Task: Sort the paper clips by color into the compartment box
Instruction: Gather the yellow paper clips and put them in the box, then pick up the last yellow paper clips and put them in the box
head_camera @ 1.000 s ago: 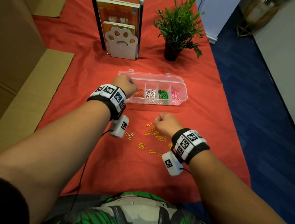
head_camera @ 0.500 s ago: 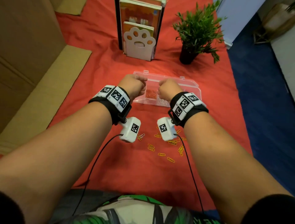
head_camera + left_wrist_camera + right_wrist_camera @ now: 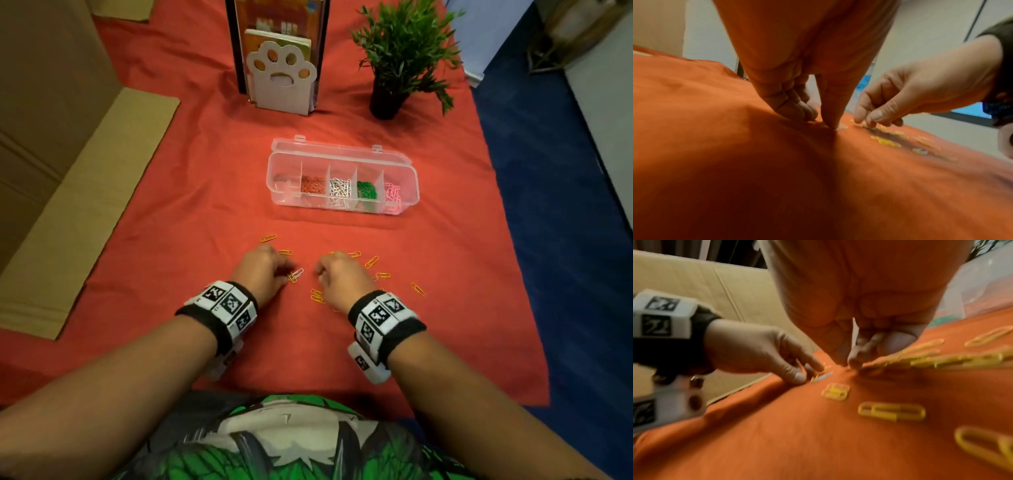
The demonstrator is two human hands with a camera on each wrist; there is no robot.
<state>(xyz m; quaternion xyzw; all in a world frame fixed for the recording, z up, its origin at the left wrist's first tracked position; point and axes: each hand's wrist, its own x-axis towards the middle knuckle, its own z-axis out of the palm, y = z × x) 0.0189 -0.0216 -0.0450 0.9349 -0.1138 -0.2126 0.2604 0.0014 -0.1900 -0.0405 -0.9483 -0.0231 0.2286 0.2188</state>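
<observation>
Both hands are down on the red cloth (image 3: pixel 191 212) covering the surface, among scattered yellow paper clips (image 3: pixel 371 262); the left hand (image 3: pixel 262 270) has its fingers curled, thumb tip pressed to the cloth beside a white clip (image 3: pixel 297 273) that lies crossed with a yellow one — whether it actually pinches either clip cannot be told; the right hand (image 3: pixel 337 277) is also curled, its fingertips (image 3: pixel 855 361) touching the cloth at the edge of the yellow pile, and a firm hold on a clip is not visible there either. Well beyond the hands sits the clear compartment box (image 3: pixel 412 186), lid open; its sections hold orange, white, green and pink clips — the leftmost looks nearly empty. Behind it stand a paw-shaped bookend (image 3: pixel 281 80) and a potted plant (image 3: pixel 404 51); cardboard (image 3: pixel 78 192) lies to the left.
</observation>
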